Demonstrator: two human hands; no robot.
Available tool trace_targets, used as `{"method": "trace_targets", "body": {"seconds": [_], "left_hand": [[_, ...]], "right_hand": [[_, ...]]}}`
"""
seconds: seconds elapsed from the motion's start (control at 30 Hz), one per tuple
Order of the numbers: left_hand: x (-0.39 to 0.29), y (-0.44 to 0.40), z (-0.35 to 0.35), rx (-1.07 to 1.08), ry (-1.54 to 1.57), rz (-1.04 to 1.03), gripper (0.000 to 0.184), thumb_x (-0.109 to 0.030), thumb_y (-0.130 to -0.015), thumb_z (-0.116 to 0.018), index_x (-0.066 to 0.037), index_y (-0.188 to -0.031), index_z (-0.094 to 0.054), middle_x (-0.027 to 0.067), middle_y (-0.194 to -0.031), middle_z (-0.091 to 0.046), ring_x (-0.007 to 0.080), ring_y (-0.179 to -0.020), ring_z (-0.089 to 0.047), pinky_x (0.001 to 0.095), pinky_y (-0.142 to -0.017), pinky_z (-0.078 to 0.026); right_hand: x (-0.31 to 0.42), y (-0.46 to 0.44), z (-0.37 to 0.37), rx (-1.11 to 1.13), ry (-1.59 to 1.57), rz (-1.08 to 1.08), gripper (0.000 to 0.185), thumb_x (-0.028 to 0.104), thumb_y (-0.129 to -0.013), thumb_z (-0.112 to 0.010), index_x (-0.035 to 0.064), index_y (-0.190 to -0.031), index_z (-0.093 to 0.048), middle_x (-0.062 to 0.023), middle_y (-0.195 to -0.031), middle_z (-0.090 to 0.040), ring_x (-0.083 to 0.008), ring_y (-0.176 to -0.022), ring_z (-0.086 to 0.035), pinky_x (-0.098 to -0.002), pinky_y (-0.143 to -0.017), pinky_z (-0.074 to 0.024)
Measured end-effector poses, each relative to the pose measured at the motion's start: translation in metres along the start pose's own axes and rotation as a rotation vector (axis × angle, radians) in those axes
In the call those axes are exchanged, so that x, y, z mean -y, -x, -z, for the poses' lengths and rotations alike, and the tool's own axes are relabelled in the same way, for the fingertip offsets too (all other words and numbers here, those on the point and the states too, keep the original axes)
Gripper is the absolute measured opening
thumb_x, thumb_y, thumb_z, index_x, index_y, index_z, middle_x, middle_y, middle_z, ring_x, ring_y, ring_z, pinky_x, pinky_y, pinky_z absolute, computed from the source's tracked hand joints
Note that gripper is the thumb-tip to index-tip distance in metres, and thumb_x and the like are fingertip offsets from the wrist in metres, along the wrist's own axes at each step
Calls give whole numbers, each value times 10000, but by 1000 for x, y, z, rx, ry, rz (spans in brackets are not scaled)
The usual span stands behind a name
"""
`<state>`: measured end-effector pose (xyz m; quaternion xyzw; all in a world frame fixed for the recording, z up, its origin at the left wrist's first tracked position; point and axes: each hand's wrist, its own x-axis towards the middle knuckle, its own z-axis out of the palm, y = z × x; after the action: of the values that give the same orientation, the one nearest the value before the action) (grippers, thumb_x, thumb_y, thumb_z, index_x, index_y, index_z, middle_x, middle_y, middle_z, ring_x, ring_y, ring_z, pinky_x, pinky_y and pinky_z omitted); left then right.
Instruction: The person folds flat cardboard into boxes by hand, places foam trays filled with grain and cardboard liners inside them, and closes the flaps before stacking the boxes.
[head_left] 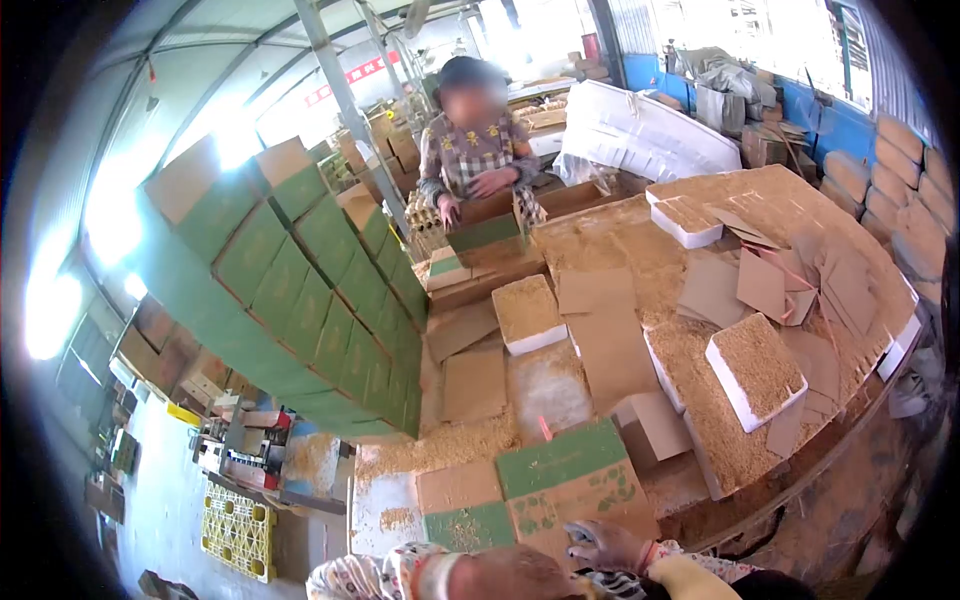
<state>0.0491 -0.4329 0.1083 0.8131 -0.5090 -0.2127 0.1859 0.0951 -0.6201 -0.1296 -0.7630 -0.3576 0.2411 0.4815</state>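
My left hand (515,574) is at the bottom edge, beyond a patterned sleeve, with its fingers hidden. To its right, my right hand (610,547) wears a pale glove. Its fingers are curled near the lower edge of a green-and-brown carton (565,462); whatever lies between them is too small to make out. Left of that carton is another green-and-brown carton (460,492). An open cardboard piece (652,428) stands just above and to the right.
A tall stack of green cartons (290,290) rises at the left. Across the table, a person (475,150) handles an open box (485,232). Granule-topped white blocks (755,370) (528,308) and loose cardboard sheets (612,350) lie on the granule-covered table (800,205).
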Motion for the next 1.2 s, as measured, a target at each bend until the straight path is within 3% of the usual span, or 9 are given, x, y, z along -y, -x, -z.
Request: {"method": "trace_targets", "body": {"seconds": [0.3, 0.43, 0.53, 0.57, 0.67, 0.8, 0.93, 0.97, 1.2], "left_hand": [[16, 35, -34, 87, -175, -239, 302, -150, -852, -469, -103, -1142, -538, 145, -858, -616, 274, -792, -612, 346, -699, -490], [-26, 45, 31, -279, 154, 185, 311, -167, -807, -538, -53, -1097, -543, 171, -867, -580, 337, -780, -577, 390, -725, -468], [-7, 20, -20, -705, 332, 10, 310, -199, -807, -561, -56, -1082, -548, 159, -918, -582, 331, -825, -578, 389, -737, -467], [1, 17, -22, -417, 442, -12, 490, -273, -854, -568, -29, -1256, -433, 201, -1187, -515, 346, -1042, -533, 384, -888, -432], [11, 7, -70, -534, 72, -191, 503, -285, -882, -546, -16, -1285, -411, 171, -1244, -505, 302, -1108, -510, 365, -940, -399], [16, 19, -71, 145, 978, -181, 452, -234, -912, -515, 2, -1285, -419, 152, -1266, -500, 217, -1131, -477, 339, -987, -347], [17, 38, -72, 110, 1069, -160, 458, -230, -906, -525, 16, -1278, -423, 164, -1240, -516, 216, -1118, -484, 341, -972, -363], [9, 44, -59, 139, 1069, -104, 479, -220, -890, -552, 23, -1280, -418, 169, -1245, -510, 205, -1139, -468, 340, -978, -358], [10, 50, -55, -25, 724, -142, 494, -197, -837, -602, -6, -1264, -442, 147, -1124, -569, 185, -980, -533, 321, -873, -416]], "right_hand": [[38, 4, 9, -5, 40, 15, 501, 324, -807, -632, 17, -1179, -497, -184, -1030, -586, -272, -924, -580, -359, -785, -463], [37, -2, 6, -42, -4, -18, 459, 309, -799, -645, 21, -1139, -534, -156, -963, -612, -257, -882, -591, -353, -763, -470], [37, -14, 15, -38, 170, 23, 483, 296, -797, -651, 20, -1169, -513, -130, -960, -612, -217, -882, -584, -345, -768, -475], [41, -19, 23, -37, 250, 40, 497, 292, -797, -652, 20, -1185, -502, -121, -963, -611, -201, -885, -581, -342, -771, -476], [69, -34, 49, -51, 419, 78, 520, 269, -803, -644, 19, -1223, -468, -91, -922, -602, -158, -837, -569, -323, -732, -475], [191, -102, 133, -371, -67, 130, 506, 214, -827, -603, 22, -1256, -415, -41, -732, -578, -116, -621, -549, -268, -547, -459], [289, -186, 245, -535, -101, 415, 745, 164, -823, -609, 113, -1424, -170, -89, -788, -582, -124, -594, -549, -259, -499, -442], [317, -180, 246, -621, -1, 276, 618, 184, -815, -596, 25, -1343, -317, -119, -844, -615, -157, -693, -583, -297, -709, -496], [251, -113, 136, 165, 685, 252, 492, 352, -831, -593, 13, -1180, -518, -111, -885, -629, -148, -825, -590, -327, -724, -474]]}}
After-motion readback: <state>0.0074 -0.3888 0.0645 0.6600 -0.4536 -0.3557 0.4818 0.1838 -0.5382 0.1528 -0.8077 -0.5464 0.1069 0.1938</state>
